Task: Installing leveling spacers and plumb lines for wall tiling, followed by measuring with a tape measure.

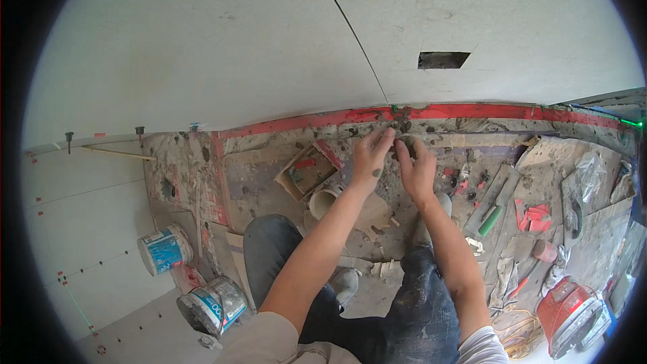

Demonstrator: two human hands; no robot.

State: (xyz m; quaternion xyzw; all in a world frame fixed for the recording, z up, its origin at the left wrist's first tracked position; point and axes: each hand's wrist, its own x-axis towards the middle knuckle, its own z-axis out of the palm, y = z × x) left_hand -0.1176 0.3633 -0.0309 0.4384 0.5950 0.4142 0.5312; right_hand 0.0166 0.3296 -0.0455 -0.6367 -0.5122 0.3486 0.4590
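Observation:
My left hand (371, 158) and my right hand (416, 167) are close together in front of me, low by the foot of the large pale wall panel (222, 40). The fingers of both are closed and bent toward each other. Grey mortar smears mark the left wrist and the right fingers. What lies between the fingertips is too small and hidden to name. Just beyond them runs a red strip (458, 112) along the panel's bottom edge, with dark mortar clumps (402, 118) on it.
A cardboard box (309, 170) and a pale bucket (325, 200) stand left of my hands. To the right lie a green-handled trowel (490, 221), red plastic pieces (536, 217) and a mallet (543, 252). Paint-type buckets (165, 249) stand at left, a red bucket (563, 307) at lower right.

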